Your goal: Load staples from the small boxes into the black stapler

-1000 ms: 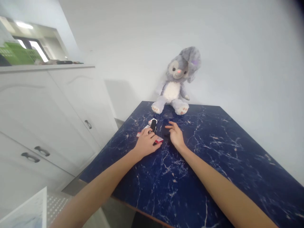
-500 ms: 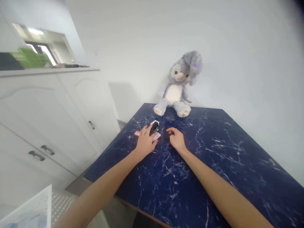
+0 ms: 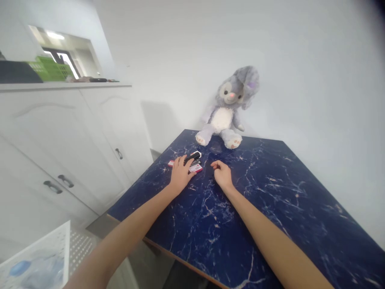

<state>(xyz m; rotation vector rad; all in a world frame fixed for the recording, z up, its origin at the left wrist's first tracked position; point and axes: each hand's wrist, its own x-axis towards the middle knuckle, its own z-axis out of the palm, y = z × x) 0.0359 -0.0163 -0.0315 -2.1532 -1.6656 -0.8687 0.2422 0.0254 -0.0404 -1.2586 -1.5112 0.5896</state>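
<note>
Left of the table's middle, my left hand [image 3: 180, 175] lies over a black stapler [image 3: 192, 157], fingers curved onto its near end and thumb out to the right. Beneath the stapler and my fingers is a flat red-and-white box [image 3: 196, 168], partly covered. A small white box [image 3: 197, 153] shows just behind the stapler. A short way to the right, my right hand [image 3: 222, 174] rests on the tabletop with its fingers curled in, and no object shows in it. My left palm and fingers hide part of what lies under them.
A grey plush toy [image 3: 223, 119] sits at the back of the blue marbled table [image 3: 258, 208] against the wall. White cabinets [image 3: 60, 140] stand on the left, with a green basket [image 3: 51, 69] on top. A white perforated basket [image 3: 69, 245] holding plastic bottles is at lower left.
My left hand has shifted slightly left, and the stapler has swung to lie flatter across the boxes. My right hand stays in about the same place. The view has tilted a little.
</note>
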